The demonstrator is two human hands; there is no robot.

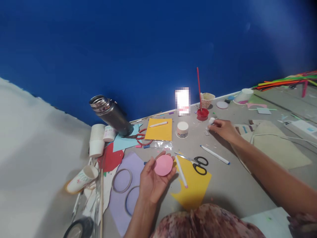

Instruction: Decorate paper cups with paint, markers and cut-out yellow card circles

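A round pink paper disc (163, 165) rests across the fingers of my left hand (155, 180), which is turned palm up with its thumb along the disc's edge. Farther right, my right hand (223, 129) grips a small white object (211, 121) by its fingertips, just over the table; its kind is not clear. Black-handled scissors (198, 162) lie on yellow paper (195, 188), right of my left hand. Beside them is a white marker (181, 172). A blue-tipped marker (215, 154) lies between my two hands. Ahead stands an upturned paper cup (182, 129).
A dark flask (111, 114) and stacked paper cups (96, 140) stand at left. Tape rings (122, 180) lie on purple paper (115, 205). A red pot (202, 114) with an upright stick is at the back. Colourful pipe cleaners (284, 82) lie far right.
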